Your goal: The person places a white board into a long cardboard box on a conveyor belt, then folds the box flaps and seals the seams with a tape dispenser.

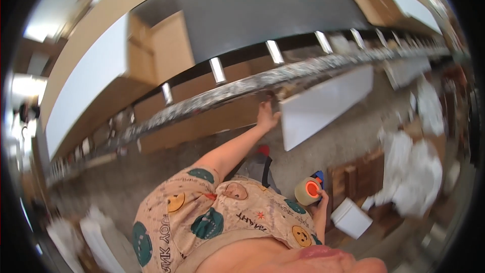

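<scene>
My left hand (pixel 268 117) reaches forward, low beside the conveyor's metal rail. Its fingers are apart and I see nothing held in it. Just right of it a white panel (pixel 323 108) stands tilted below the rail, with a small gap to my fingers. Down at my right side, my right hand (pixel 322 200) is closed on a tape dispenser (pixel 320 176) with blue parts. A wide roll of pale tape (pixel 301 192) with an orange core sits on the dispenser. My fingers on that side are partly hidden behind the roll.
Ahead runs a conveyor with a dark bed (pixel 273 7) and a metal side rail (pixel 242 87). Open cardboard boxes stand on it, one at left (pixel 172 45), one at far right (pixel 371 2). Brown boards (pixel 356 177), white wrapping (pixel 411 172) and a white block (pixel 352 218) lie at right.
</scene>
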The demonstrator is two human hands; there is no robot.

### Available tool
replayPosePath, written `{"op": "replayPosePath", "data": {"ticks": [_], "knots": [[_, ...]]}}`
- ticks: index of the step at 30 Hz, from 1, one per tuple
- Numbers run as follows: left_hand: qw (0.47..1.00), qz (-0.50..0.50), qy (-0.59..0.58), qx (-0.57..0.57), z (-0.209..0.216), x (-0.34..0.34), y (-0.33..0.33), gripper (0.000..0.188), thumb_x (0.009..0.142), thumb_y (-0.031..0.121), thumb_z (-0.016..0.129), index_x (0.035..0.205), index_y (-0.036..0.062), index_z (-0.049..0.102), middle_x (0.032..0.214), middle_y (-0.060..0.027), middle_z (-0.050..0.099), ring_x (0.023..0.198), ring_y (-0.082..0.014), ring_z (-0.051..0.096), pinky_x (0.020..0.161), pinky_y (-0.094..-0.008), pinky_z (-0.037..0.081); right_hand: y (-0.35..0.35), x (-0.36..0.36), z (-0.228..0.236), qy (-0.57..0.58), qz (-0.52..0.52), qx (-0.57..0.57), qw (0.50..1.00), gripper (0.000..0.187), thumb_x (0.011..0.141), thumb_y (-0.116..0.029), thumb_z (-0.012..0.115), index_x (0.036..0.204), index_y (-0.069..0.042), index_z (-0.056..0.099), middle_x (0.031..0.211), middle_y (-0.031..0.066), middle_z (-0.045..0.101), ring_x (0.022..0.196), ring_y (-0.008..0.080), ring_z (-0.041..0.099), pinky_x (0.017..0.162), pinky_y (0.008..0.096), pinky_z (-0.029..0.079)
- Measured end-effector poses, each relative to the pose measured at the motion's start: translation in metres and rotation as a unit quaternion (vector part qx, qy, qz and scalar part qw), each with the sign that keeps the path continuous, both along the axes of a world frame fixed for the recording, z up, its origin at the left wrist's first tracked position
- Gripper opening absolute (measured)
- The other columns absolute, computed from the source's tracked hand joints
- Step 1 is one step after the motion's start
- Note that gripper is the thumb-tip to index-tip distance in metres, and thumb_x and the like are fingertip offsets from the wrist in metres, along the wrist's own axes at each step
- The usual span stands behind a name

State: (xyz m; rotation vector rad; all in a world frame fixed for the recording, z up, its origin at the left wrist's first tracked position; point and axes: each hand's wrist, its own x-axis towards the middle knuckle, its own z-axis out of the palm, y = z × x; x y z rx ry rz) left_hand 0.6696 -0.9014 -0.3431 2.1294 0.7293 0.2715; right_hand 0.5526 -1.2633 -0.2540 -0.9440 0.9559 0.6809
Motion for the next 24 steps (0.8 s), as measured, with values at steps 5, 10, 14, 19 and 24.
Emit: {"op": "replayPosePath", "data": {"ticks": [5, 10, 14, 19, 24], "knots": [[0.964, -0.206, -0.100, -0.136, 0.120, -0.065, 0.068, 0.022, 0.080, 0.018, 0.070, 0.097, 0.0041, 0.066, 0.089, -0.0116, 0.066, 0.083, -0.0234, 0.064, 0.076, -0.0325, 0.051, 0.052, 0.084, 0.044, -0.105, 0.056, 0.074, 0.990, 0.053, 0.064, -0.020, 0.058, 0.115, -0.004, 0.057, 0.116, 0.0113, 0.059, 0.107, 0.0289, 0.057, 0.093, 0.0436, 0.046], [0.948, 0.004, -0.284, 0.142, 0.256, -0.162, 0.205, 0.008, 0.081, 0.009, 0.067, 0.089, 0.0053, 0.067, 0.087, -0.0096, 0.068, 0.082, -0.0225, 0.065, 0.074, -0.0320, 0.051, 0.181, 0.163, 0.089, -0.323, 0.169, 0.172, 0.915, 0.062, 0.068, -0.026, 0.058, 0.124, -0.001, 0.049, 0.121, 0.0151, 0.056, 0.109, 0.0303, 0.056, 0.092, 0.0439, 0.047], [0.888, 0.171, -0.097, 0.416, 0.287, -0.254, 0.390, 0.022, 0.085, 0.026, 0.064, 0.098, 0.0083, 0.068, 0.097, -0.0119, 0.068, 0.090, -0.0305, 0.064, 0.076, -0.0369, 0.051, 0.350, 0.195, 0.107, -0.327, 0.201, 0.228, 0.895, 0.052, 0.077, -0.022, 0.058, 0.123, 0.000, 0.051, 0.121, 0.0127, 0.056, 0.110, 0.0269, 0.056, 0.095, 0.0423, 0.045], [0.871, 0.060, 0.322, 0.366, 0.282, -0.297, 0.564, 0.083, 0.081, 0.078, 0.030, 0.147, 0.0301, 0.019, 0.154, -0.0118, 0.011, 0.143, -0.0287, 0.003, 0.114, -0.0495, 0.005, 0.531, 0.225, 0.070, -0.410, 0.302, 0.111, 0.853, 0.042, 0.076, -0.014, 0.056, 0.116, -0.004, 0.052, 0.109, 0.0091, 0.058, 0.101, 0.0239, 0.059, 0.088, 0.0402, 0.049], [0.896, -0.014, 0.301, 0.325, 0.258, -0.292, 0.583, 0.088, 0.084, 0.076, 0.014, 0.149, 0.0179, 0.010, 0.154, -0.0152, 0.005, 0.143, -0.0288, -0.002, 0.114, -0.0461, 0.000, 0.590, 0.260, 0.026, -0.471, 0.291, -0.016, 0.833, 0.037, 0.080, -0.026, 0.054, 0.108, -0.003, 0.061, 0.102, 0.0084, 0.063, 0.099, 0.0233, 0.058, 0.090, 0.0369, 0.043]]}}
